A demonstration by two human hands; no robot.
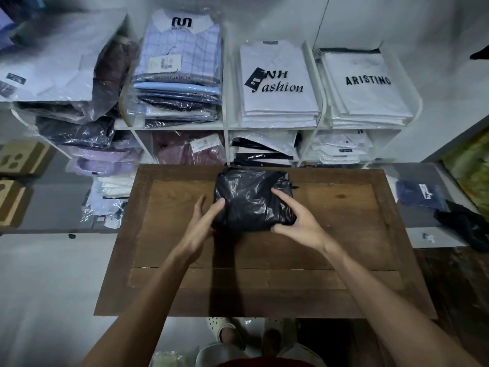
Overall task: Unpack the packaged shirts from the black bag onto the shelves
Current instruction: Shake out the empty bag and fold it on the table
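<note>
A wrapped black bag [251,200], shiny and crumpled, lies on the far middle of the wooden table [344,221]. My left hand [202,223] holds its near left corner, thumb on top and fingers along the left side. My right hand [299,215] grips the near right corner, with a finger lying on top and the thumb at the front edge. Its contents are hidden. Behind the table stand white shelves [225,123] stacked with packaged shirts [277,83].
Loose packaged shirts [103,165] pile up left of the shelves, on the floor. A dark blue packaged shirt [420,194] and another black bag [465,223] lie to the right of the table. Cardboard boxes [21,157] sit at the far left.
</note>
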